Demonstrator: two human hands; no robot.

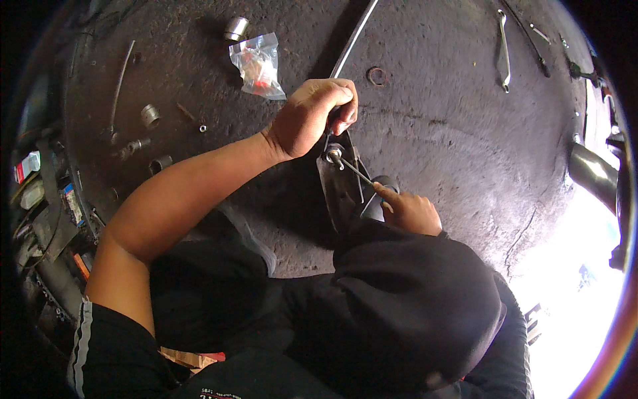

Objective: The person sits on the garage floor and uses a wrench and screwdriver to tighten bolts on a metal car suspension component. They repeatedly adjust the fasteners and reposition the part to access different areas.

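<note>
On the dirty dark floor (452, 153), a thin bent tube (122, 83) lies at the far left. Next come a short steel sleeve (151, 116) and a clear plastic bag (258, 66) with small bits in it. The left hand (311, 118) has its fingers curled shut on the top end of a long dark metal part (341, 193); the palm side is hidden. The part sits in the middle, below the left fingers, and its long way runs up and down, leaning a little. A shiny ring (329, 153) is near its top. From the ring, a thin metal rod (359, 173) slants down to the right hand (411, 211), whose fingers pinch it. The left hand is nearer the ring; the ring is up and left of the right fingers. At the far right lies a silver wrench (504, 53)
</note>
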